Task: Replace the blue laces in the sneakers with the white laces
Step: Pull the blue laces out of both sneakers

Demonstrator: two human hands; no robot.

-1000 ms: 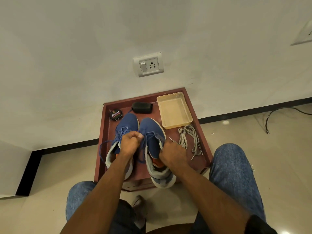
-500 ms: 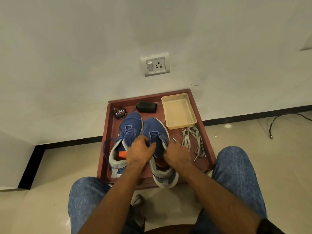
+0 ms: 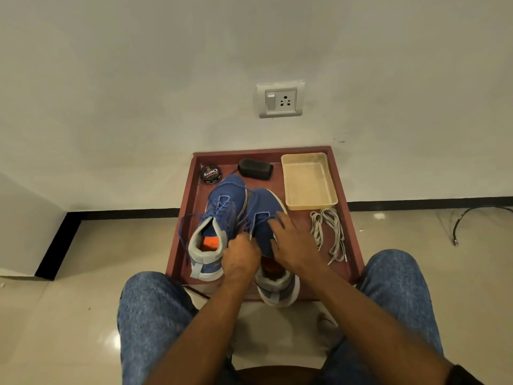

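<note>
worktop (image 3: 350, 218) against wall, between person's knees. two sneakers side by side on worktop, toes toward wall: left sneaker (image 3: 215, 218), right sneaker (image 3: 263, 215) touching it, heel overhanging near edge. polish tin (image 3: 211, 174) at far left corner, just behind left sneaker. brush (image 3: 255, 168) right of tin. tray (image 3: 308, 181) at far right corner. spare laces (image 3: 330, 232) right of right sneaker, before tray. left hand (image 3: 241, 259) and right hand (image 3: 291, 243) on right sneaker. wall socket (image 3: 280, 100) above worktop. cable (image 3: 477, 218) on floor, far right.
</note>
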